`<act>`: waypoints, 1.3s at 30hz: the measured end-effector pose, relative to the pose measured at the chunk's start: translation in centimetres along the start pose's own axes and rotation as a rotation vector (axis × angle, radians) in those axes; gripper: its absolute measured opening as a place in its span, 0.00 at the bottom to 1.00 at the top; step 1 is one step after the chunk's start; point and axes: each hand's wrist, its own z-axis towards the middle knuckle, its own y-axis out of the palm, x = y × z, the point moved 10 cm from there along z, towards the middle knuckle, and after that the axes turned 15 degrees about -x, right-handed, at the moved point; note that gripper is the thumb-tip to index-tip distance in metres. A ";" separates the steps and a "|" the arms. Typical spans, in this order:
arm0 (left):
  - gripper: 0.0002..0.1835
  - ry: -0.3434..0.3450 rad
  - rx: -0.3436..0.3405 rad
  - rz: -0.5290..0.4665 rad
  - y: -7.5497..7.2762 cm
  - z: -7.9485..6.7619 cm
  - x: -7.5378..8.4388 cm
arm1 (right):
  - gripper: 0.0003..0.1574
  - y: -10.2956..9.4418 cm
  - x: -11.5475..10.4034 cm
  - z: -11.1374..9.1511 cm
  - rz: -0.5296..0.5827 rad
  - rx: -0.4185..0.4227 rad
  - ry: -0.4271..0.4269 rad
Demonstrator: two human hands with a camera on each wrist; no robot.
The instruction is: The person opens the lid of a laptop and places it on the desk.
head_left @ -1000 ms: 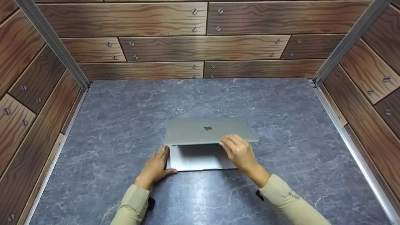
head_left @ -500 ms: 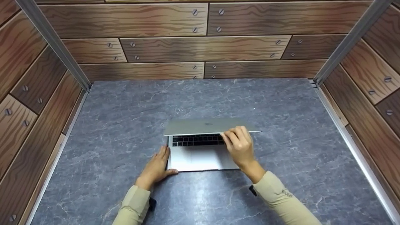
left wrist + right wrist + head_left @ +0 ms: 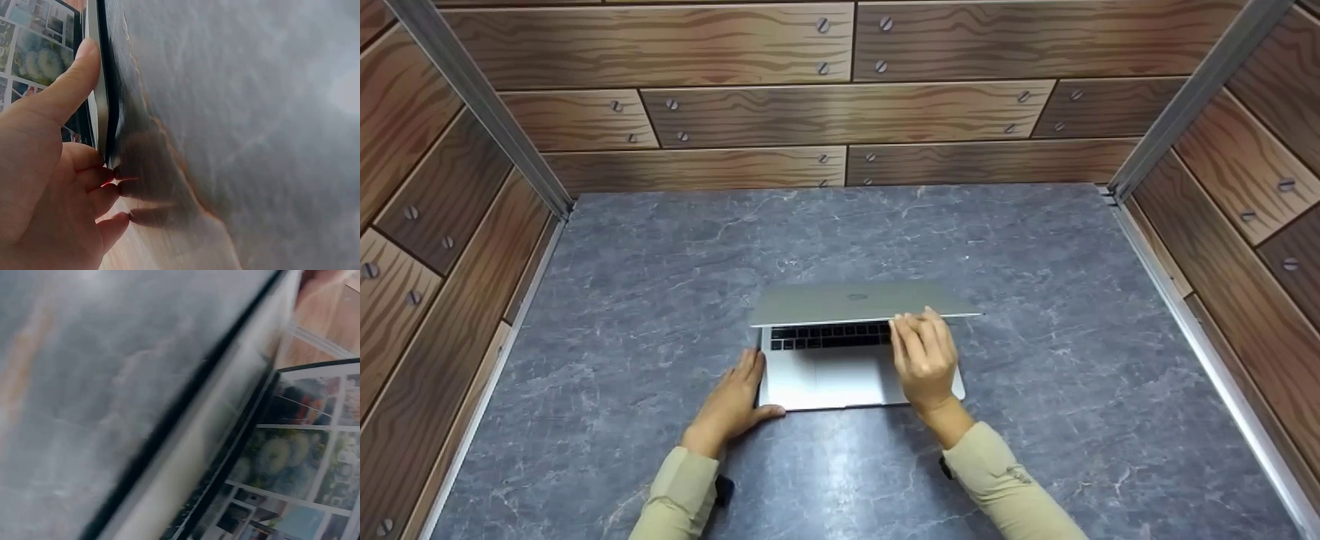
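A silver laptop (image 3: 817, 379) rests on the table, its lid (image 3: 825, 306) partly raised and tilted over the keyboard (image 3: 825, 337). My right hand (image 3: 928, 364) pinches the lid's front edge, right of its middle. Flat beside the base's left edge lies my left hand (image 3: 727, 401), its thumb at the front left corner. In the left wrist view, this hand's (image 3: 50, 163) thumb touches the base's edge. A lit screen (image 3: 292, 455) with a grid of photos shows in the right wrist view, where most of the right hand is out of sight.
The grey marbled tabletop (image 3: 660, 285) surrounds the laptop. Wood-patterned panels (image 3: 847, 112) stand at the back and on both sides, with metal rails (image 3: 1207, 360) along the side edges.
The right hand has lifted the lid's front edge, uncovering the keyboard. Over the last half second the lid barely moved, while the right wrist and forearm shifted left. The left hand stayed put.
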 end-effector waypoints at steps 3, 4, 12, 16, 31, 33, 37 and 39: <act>0.52 0.001 0.010 0.000 -0.1 0.0 0.0 | 0.05 0.7 -0.2 -1.0 -0.013 -0.027 0.008; 0.53 0.004 0.017 -0.001 -0.2 0.0 0.1 | 0.08 1.0 -0.2 -1.4 -0.009 -0.048 0.014; 0.53 0.018 0.010 -0.022 0.3 0.0 0.6 | 0.19 1.8 0.9 -2.1 0.083 -0.246 0.120; 0.53 0.024 0.016 -0.010 0.1 0.0 0.8 | 0.16 1.4 1.0 -1.3 0.099 -0.292 0.124; 0.53 0.012 0.009 -0.032 -0.1 -0.3 0.4 | 0.09 -0.2 -0.2 -0.5 0.110 -0.239 -0.023; 0.52 0.007 0.010 -0.036 -0.1 -0.3 0.3 | 0.11 -0.3 -0.3 -0.6 0.104 -0.239 -0.041; 0.52 0.010 0.022 -0.038 -0.2 -0.3 0.2 | 0.11 -0.7 -0.6 -1.0 0.118 -0.237 -0.069; 0.52 0.009 0.024 -0.037 -0.2 -0.4 0.2 | 0.08 -0.8 -0.8 -1.3 0.125 -0.242 -0.081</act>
